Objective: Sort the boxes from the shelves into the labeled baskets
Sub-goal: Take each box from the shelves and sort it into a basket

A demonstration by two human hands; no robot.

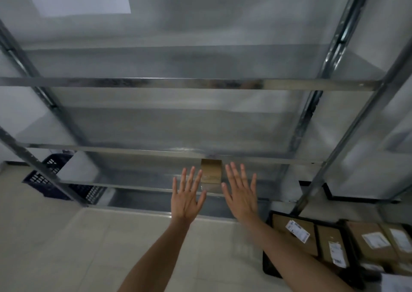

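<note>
A single brown cardboard box [211,171] sits on a low shelf of the metal rack [142,187], partly hidden under the shelf above. My left hand [188,197] reaches toward it from the left with fingers spread and straight, holding nothing. To the right of the box, my right hand [241,193] is also stretched out flat with spread fingers. Neither hand touches the box. A black basket [268,262] at the lower right holds several brown boxes with white labels.
The steel rack's upper shelves [178,84] show no boxes. A dark blue slatted basket [51,180] stands on the tiled floor behind the rack's left post. Another black basket edge [330,191] lies behind the right post. Pale floor tiles [66,247] spread at the lower left.
</note>
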